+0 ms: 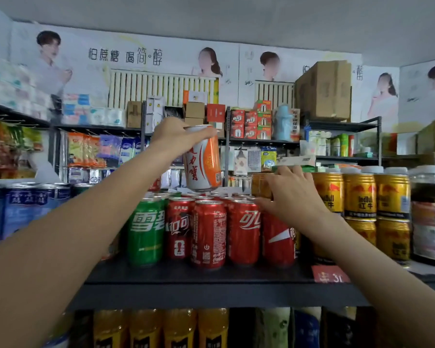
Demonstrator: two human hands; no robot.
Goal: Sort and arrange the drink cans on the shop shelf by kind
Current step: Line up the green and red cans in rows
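Observation:
My left hand (172, 136) grips a white and orange can (203, 162) by its top and holds it in the air above the red cans. My right hand (293, 197) wraps its fingers round a gold can (260, 184) that stands on top of the red cola cans (242, 234). A green can (146, 232) stands at the left end of the red row on the dark shelf (211, 275). Stacked gold cans (359, 194) fill the shelf's right side.
Blue cans (23, 207) stand at the left. A dark jar with a white lid (428, 212) sits at the far right. A red price tag (330, 273) hangs on the shelf edge. Yellow bottles (161, 327) fill the shelf below. Other shelves with goods stand behind.

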